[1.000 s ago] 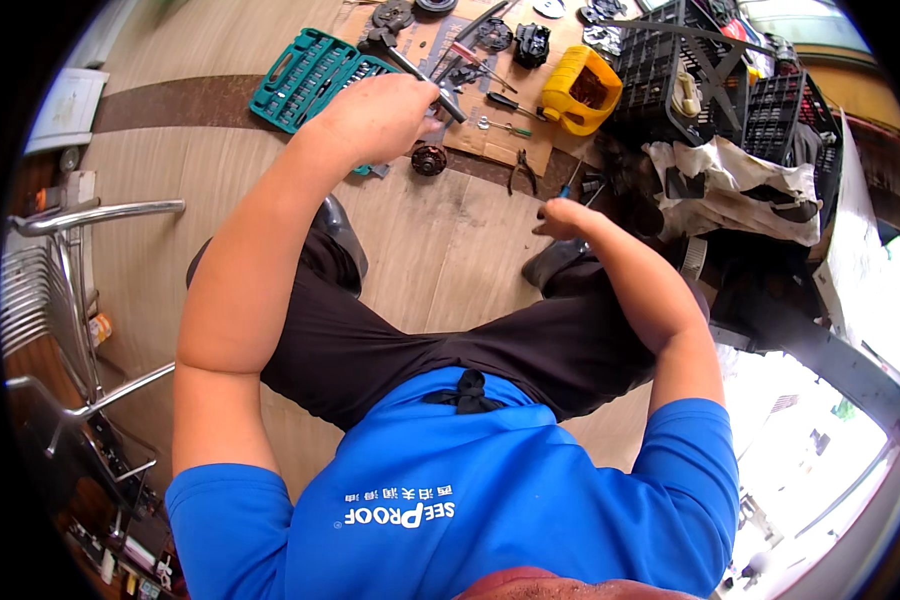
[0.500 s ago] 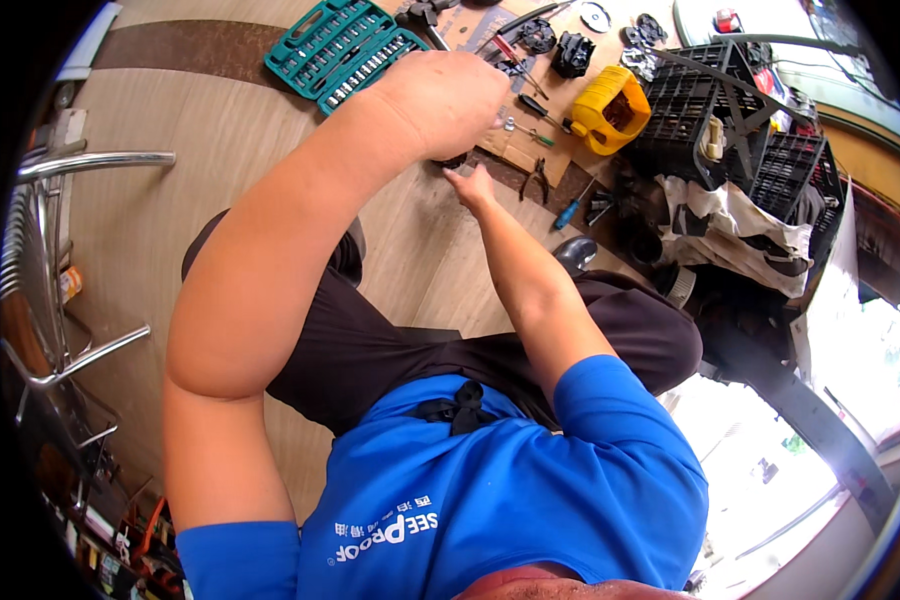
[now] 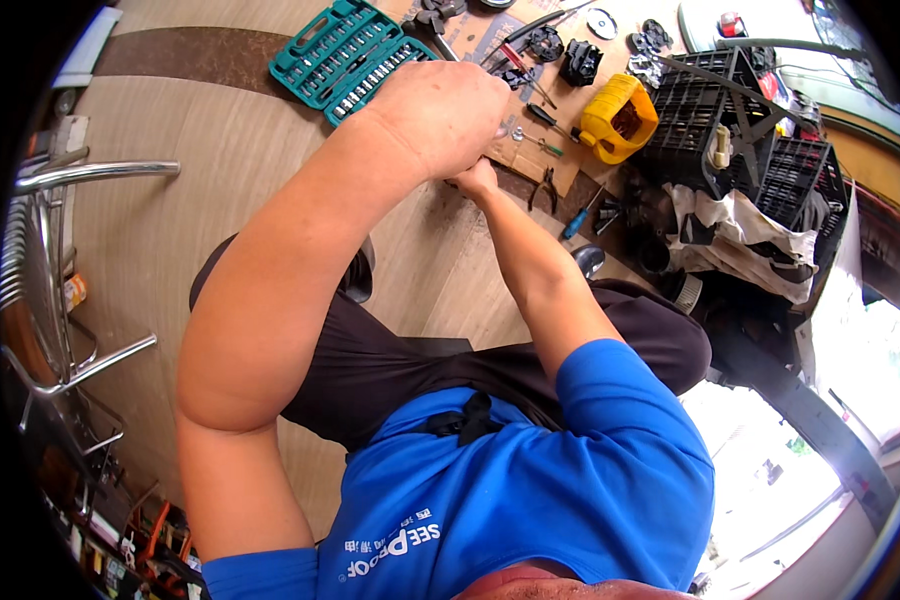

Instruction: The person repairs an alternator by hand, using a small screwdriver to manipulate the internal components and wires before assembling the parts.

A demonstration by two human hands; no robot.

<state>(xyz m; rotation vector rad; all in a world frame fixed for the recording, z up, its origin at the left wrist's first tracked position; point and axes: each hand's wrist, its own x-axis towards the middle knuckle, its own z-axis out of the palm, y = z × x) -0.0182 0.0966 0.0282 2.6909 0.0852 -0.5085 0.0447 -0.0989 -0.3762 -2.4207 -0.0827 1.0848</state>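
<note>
My left hand (image 3: 442, 115) is curled over with its back facing up, at the near edge of a cardboard sheet (image 3: 530, 165). My right hand (image 3: 478, 178) is closed just below it, its fingertips tucked under the left. Whatever the hands grip is hidden beneath them. Left of the hands lies an open teal socket set case (image 3: 305, 40) with rows of metal pieces. On the right are a black-handled screwdriver (image 3: 542, 114), a green-handled screwdriver (image 3: 551, 149), pliers (image 3: 545, 190) and a blue-handled screwdriver (image 3: 575, 223).
A cut-open yellow container (image 3: 598, 135) and a black part (image 3: 580, 63) sit on the cardboard. Black crates (image 3: 685, 115) and a stained cloth (image 3: 760, 250) crowd the right side. A chrome-framed chair (image 3: 100, 175) stands at the left.
My right hand has drawn in closer under my left, and the dark thing that showed between them is now covered. The whole view has shifted slightly.
</note>
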